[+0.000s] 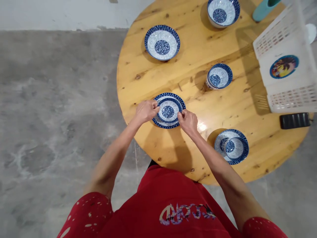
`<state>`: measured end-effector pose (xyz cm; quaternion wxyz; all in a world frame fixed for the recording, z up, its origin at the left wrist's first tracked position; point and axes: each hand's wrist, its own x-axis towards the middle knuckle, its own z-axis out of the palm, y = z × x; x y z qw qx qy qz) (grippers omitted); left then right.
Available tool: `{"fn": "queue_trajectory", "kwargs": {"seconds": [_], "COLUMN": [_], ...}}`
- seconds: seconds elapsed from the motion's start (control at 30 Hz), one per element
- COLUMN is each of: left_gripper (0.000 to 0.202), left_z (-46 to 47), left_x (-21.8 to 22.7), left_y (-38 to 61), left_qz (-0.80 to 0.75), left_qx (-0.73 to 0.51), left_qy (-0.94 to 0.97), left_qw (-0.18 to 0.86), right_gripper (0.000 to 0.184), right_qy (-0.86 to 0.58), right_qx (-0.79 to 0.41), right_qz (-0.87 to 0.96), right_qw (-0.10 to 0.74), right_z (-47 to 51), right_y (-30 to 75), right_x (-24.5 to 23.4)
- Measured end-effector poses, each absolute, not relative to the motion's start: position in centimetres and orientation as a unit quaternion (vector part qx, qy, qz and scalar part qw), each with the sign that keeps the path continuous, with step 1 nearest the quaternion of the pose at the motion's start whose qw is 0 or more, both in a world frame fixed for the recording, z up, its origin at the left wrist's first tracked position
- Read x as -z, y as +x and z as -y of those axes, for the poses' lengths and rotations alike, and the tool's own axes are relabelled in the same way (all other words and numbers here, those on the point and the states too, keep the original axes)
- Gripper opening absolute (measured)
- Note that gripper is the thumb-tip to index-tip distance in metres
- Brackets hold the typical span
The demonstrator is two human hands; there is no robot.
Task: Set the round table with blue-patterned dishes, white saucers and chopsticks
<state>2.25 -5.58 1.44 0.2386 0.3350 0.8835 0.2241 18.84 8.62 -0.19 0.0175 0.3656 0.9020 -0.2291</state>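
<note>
A small blue-and-white plate (168, 111) sits over a larger blue-rimmed plate (165, 126) near the table's left front edge. My left hand (147, 110) is closed, its thumb and fingers pinching the small plate's left rim. On the opposite rim, my right hand (188, 121) grips the same plate with curled fingers. Whether the small plate rests on the larger one or is held just above it, I cannot tell. To the right of my right forearm is a patterned bowl (244, 155) with a smaller cup-like bowl (234, 148) inside it.
Farther back on the round wooden table (190, 43) stand a wide bowl (162, 43), a deep bowl (223, 13) and stacked small bowls (219, 76). A white plastic basket (284, 89), a black object (294, 121) and a teal container (263, 11) are at the right.
</note>
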Motion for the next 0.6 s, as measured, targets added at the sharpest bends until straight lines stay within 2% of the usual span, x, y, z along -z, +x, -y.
{"fn": "queue_trajectory", "kwargs": {"seconds": [0.4, 0.6], "left_gripper": [0.02, 0.029], "left_z": [5.2, 5.6], "left_x": [-1.2, -2.1], "left_y": [0.8, -0.1], "left_qz": [-0.873, -0.879], "left_qx": [-0.2, -0.2], "left_qy": [0.366, 0.353], "left_qw": [0.253, 0.249], "right_gripper": [0.031, 0.046], "right_qy": [0.374, 0.401], "right_qx": [0.217, 0.219], "right_qz": [-0.902, -0.889], "right_qw": [0.012, -0.003], "right_z": [-8.2, -8.4], "right_y": [18.3, 19.1], "right_x": [0.0, -1.2]}}
